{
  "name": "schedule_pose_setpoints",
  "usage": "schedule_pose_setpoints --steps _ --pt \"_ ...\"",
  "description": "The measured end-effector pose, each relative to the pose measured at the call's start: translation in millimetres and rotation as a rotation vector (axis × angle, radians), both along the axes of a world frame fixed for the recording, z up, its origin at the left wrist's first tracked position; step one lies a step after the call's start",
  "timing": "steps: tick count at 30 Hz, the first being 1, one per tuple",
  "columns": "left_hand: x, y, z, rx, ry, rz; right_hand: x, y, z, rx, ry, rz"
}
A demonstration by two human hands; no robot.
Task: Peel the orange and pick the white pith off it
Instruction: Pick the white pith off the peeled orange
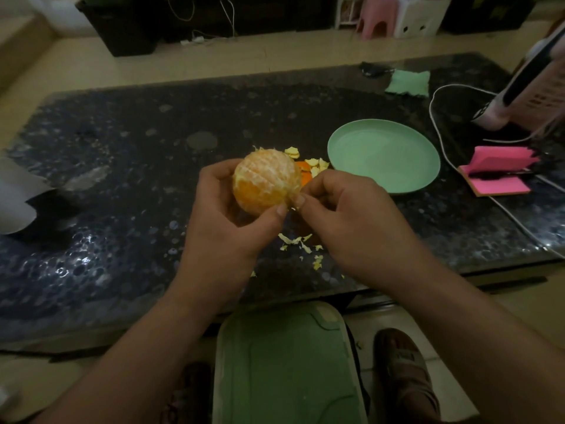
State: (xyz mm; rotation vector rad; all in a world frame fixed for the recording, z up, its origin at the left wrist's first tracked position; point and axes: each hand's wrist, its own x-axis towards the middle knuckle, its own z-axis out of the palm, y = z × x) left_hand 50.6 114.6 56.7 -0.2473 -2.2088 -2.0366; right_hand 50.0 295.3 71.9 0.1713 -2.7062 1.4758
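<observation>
- Both hands on the job: left hand [226, 206] cups the orange [266, 181] from below, fingers curled round it, held above the dark table [122, 179].
- Right hand [339, 215] pinches a thread of white pith at the fruit's lower right edge, thumb and forefinger pressed together.
- Skin looks fully off; step in hand is pith-picking, likely well along.
- Next move calls for a gentle pull away, then turning the fruit to check other faces.
- Peel scraps [308, 166] lie behind and beneath; green plate [383, 156] just beside, right; white cable [440, 142] and pink notepad [501, 172] beyond. Nothing blocks.
</observation>
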Motion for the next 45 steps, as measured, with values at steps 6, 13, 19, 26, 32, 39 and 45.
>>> schedule_pose_setpoints --steps 6,13,19,26,32,39,45 --pt "-1 0 -2 0.003 -0.023 0.012 -1 0 -3 -0.044 0.006 0.008" --pt "-2 -2 -5 0.054 -0.069 0.024 2 -4 -3 -0.072 0.059 -0.014" --pt "-6 -4 -9 0.144 -0.129 0.029 3 0 0 -0.113 0.034 0.039" --pt "-6 -5 -6 0.106 -0.097 0.021 2 -1 1 -0.040 0.010 0.045" --pt "-2 -7 -5 0.015 -0.027 0.020 1 -1 -1 0.013 0.020 0.040" --pt "1 -4 -12 -0.083 0.084 0.040 4 -8 -9 0.116 0.082 -0.010" --pt "1 -1 -12 -0.042 0.054 0.045 5 -14 -11 0.065 0.152 -0.084"
